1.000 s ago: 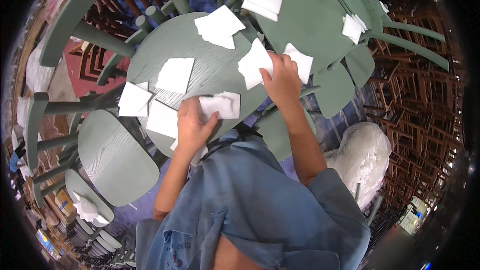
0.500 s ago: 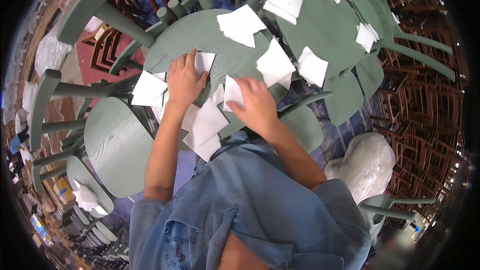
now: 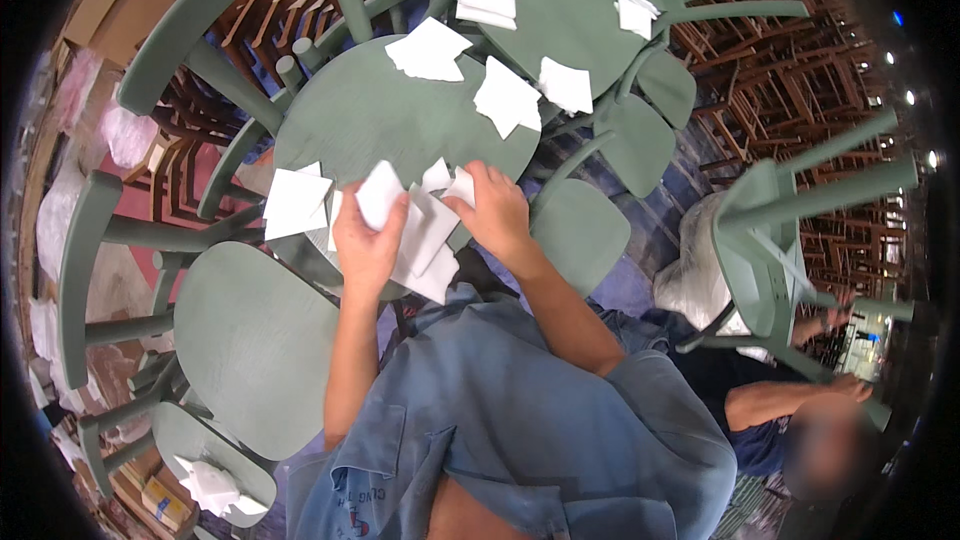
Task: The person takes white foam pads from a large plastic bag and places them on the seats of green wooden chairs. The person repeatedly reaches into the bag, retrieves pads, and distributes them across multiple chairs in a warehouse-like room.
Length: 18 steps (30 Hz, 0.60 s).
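Two white pieces are in our hands over the rounded green seat (image 3: 350, 105): a sheet (image 3: 380, 195) in the left hand (image 3: 366, 240), a smaller-looking piece (image 3: 461, 188) in the right hand (image 3: 500, 212). For clean handling, we'd best pinch lightly near an edge, since such thin, foam-like stuff could tear or crease (several edges here look ragged), and keep both clear of the loose stack (image 3: 428, 240) so nothing drags or slides off the seat.

Our left thumb lies along the sheet's right side, with the fingers curled round its left; the sheet tilts upward between them. Our right thumb and fingertips are nearly together, with the piece between them; whether it's free of what lies beneath, we cannot tell. The stack sits between both hands, by the seat's near edge.
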{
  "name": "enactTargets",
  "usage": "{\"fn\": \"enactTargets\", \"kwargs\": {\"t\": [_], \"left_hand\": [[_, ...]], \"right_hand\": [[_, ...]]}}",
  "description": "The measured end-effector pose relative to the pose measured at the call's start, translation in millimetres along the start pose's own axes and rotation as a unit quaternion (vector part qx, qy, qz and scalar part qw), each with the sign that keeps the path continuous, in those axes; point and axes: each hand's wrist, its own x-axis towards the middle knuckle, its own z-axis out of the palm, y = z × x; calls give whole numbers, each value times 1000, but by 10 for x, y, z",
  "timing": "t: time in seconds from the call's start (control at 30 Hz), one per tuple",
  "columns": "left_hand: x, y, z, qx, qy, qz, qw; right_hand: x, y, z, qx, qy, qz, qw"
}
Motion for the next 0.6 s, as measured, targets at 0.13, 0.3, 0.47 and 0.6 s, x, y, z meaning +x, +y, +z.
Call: {"fn": "enactTargets", "kwargs": {"t": [0.13,0.3,0.47,0.6], "left_hand": [[-230,-145,-86,63,-46,-37,996],[-292,-237,-230,206,-119,13,971],[-189,-267,-184,347,-225,73,908],[-113,-314,-90,421,-255,117,863]], "right_hand": [[-318,-46,118,109,62,44,991],[-626,-8,267,288,67,140,945],[-802,61,363,356,55,174,917],[-830,103,333,430,81,143,888]]}}
